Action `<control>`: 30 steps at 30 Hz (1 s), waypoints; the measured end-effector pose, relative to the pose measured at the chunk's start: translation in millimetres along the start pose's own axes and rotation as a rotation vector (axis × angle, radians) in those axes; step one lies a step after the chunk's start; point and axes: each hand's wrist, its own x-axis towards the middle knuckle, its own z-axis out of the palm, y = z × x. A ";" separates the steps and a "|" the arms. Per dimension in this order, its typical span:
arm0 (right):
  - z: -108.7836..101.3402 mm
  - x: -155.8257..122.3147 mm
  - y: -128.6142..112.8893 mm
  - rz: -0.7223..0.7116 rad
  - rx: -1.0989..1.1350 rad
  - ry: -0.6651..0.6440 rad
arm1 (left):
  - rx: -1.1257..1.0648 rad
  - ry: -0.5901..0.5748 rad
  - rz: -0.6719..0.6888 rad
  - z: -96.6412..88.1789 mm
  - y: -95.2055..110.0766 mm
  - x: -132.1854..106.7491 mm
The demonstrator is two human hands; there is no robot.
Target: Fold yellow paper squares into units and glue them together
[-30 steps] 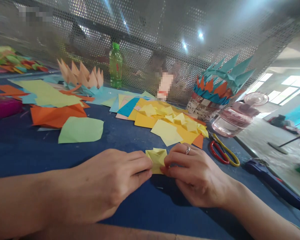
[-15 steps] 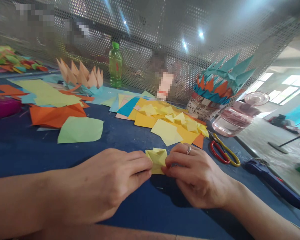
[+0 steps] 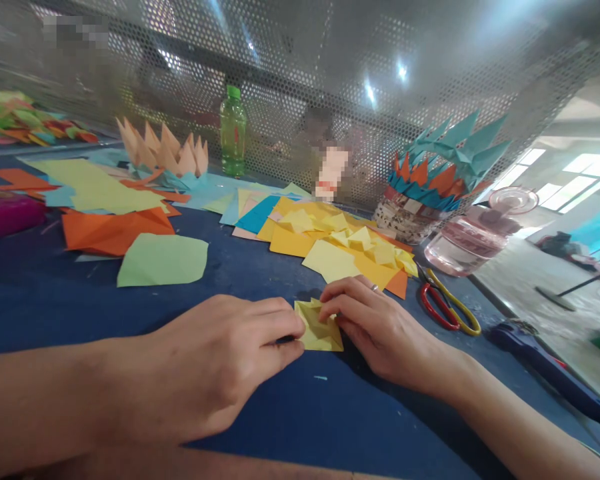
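Note:
A small folded yellow paper lies on the blue table just in front of me, its top folds partly raised. My left hand pinches its left edge between thumb and fingers. From the right, my right hand has its bent fingers on the paper's upper right part; the thumb is mostly hidden. Behind the hands, several small folded yellow pieces rest on yellow sheets. A pale yellow sheet lies just beyond my right fingertips.
Red-and-yellow-handled scissors and a dark blue tool lie to the right. A pink clear bottle, a teal-orange paper basket, a green bottle and a peach paper crown stand farther back. A green sheet lies left.
My right hand has shifted from pinching the paper's right edge to having its fingers on the upper right part. More of the paper's right side shows. My left hand has hardly moved.

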 end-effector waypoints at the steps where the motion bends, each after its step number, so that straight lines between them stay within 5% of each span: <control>1: -0.3 0.2 0.4 -0.002 0.010 0.002 | -0.021 -0.028 0.029 -0.1 -0.1 0.0; 16: 6.0 1.1 -16.5 0.143 0.283 0.087 | -0.038 0.056 0.018 5.4 0.2 0.5; 30: 4.9 -0.1 -5.2 -0.004 0.249 0.055 | -0.033 0.053 0.062 -3.7 -0.2 3.9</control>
